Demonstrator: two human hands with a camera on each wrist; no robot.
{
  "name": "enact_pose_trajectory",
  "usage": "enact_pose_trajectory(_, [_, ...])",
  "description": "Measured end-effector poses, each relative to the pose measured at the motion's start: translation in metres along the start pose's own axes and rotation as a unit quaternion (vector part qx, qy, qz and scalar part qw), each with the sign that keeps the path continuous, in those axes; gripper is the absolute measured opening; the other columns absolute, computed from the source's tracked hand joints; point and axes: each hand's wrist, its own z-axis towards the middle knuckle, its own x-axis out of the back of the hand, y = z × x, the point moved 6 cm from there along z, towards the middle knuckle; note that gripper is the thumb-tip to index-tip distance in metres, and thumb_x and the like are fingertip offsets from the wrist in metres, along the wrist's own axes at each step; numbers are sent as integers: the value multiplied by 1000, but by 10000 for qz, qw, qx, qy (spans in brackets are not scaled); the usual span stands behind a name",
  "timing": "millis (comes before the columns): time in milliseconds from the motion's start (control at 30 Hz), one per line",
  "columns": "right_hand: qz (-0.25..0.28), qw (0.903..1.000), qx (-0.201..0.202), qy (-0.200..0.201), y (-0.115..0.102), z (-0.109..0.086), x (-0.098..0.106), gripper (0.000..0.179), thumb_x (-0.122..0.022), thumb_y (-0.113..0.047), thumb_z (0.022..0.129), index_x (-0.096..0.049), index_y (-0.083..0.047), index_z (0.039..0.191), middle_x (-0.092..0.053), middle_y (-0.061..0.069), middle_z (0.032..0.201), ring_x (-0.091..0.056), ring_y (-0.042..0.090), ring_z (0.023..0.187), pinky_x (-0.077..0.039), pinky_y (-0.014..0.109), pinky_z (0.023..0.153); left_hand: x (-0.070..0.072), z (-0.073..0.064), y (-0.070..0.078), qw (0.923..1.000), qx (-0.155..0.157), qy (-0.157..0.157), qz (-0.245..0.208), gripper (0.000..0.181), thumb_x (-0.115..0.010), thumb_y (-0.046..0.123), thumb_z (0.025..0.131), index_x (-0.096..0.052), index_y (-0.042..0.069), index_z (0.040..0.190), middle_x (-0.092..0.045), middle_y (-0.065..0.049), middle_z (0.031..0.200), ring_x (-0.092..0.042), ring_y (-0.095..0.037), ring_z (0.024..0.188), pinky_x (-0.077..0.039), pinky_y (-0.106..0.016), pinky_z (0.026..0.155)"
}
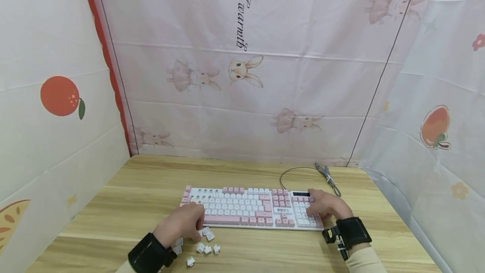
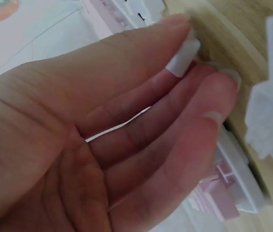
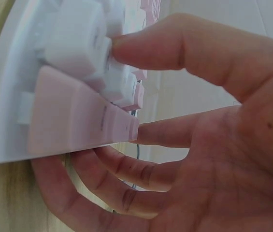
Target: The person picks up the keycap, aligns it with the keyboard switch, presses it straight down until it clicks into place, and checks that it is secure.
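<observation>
Keyboard (image 1: pixel 236 207) at lower centre, pink-and-white, has its near-left corner hidden behind the left hand (image 1: pixel 182 223) pinching a white keycap (image 2: pixel 183 59); the right hand (image 1: pixel 329 204) grips its right end.

Behind the wood-grained surface (image 1: pixel 140 205) hung a pale pink backdrop (image 1: pixel 326 79) printed with rabbits (image 1: pixel 238 70) and dark lettering (image 1: pixel 241 14). The white left panel (image 1: pixel 34 151) bore a round orange fruit (image 1: pixel 58 96); the right panel (image 1: pixel 411 96), a reddish fruit (image 1: pixel 433 125) and small flowers (image 1: pixel 459 190).
</observation>
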Motion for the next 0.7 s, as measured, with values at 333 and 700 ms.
enact_pose_trajectory(333, [18, 10000, -7, 0, 0, -1, 0, 92, -75, -10, 83, -24, 9, 157, -42, 35, 149, -59, 29, 98, -60, 44, 73, 7, -4, 4, 10000, 15, 51, -23, 25, -79, -7, 71, -62, 11, 76, -56, 0, 71, -50, -17, 67, -39, -30, 60])
enact_pose_trajectory(700, [13, 10000, -6, 11, 1, 1, 0, 93, -76, -11, 83, -24, 8, 158, -42, 35, 150, -59, 29, 99, -59, 43, 72, 5, -6, 8, 9993, 21, -243, 276, 21, -68, 12, 86, -56, 13, 69, -46, 3, 62, -39, -13, 55, -27, -28, 53])
